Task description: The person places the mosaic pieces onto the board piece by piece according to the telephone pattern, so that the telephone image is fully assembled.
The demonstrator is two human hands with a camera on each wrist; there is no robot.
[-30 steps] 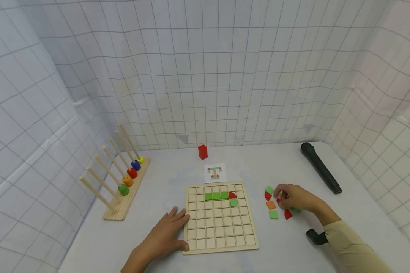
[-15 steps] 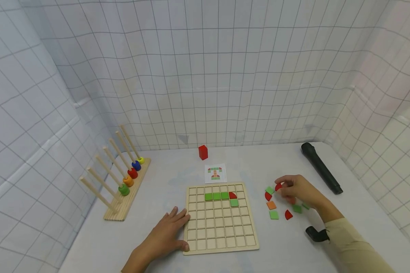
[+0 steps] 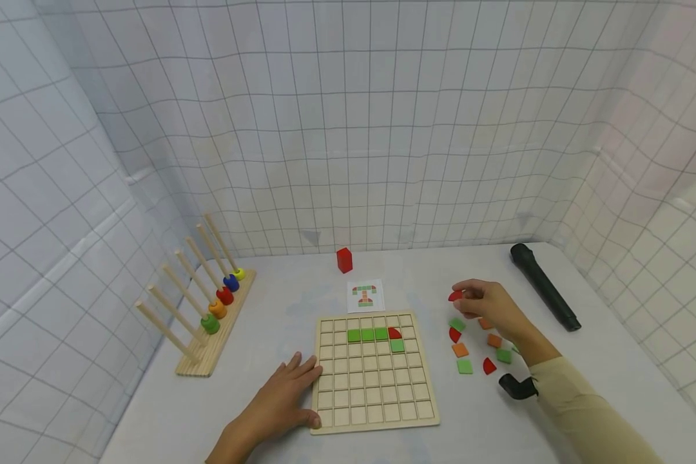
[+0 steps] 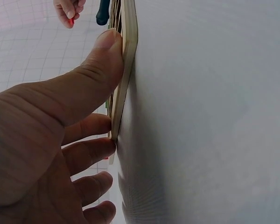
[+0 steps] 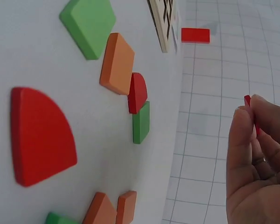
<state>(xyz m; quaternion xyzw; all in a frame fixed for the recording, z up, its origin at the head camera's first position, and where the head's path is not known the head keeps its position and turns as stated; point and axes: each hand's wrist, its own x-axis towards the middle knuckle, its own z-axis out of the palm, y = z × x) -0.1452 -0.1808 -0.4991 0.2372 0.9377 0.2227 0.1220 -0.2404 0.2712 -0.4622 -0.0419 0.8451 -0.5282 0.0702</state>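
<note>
Nearest, the left hand [image 3: 281,396] lies with fingers spread, fingertips and thumb touching the left edge of the wooden grid board [image 3: 372,394]. Toward its far side sit three green squares [image 3: 368,335], a red quarter-round [image 3: 394,333] and, just nearer, another green square [image 3: 397,346]. Right of the board lie loose tiles [image 3: 460,350]; over their far side the right hand [image 3: 490,308] pinches a red piece [image 3: 455,296], probably another quarter-round, partly hidden. Farther are a pattern card [image 3: 353,304] and red block [image 3: 345,260].

Red held piece [image 3: 455,296]; beige, gridded board [image 3: 377,427]; green tiles [image 3: 464,367]; orange tiles [image 3: 460,350]; white, grey-checked backdrop [image 3: 371,129]
</note>
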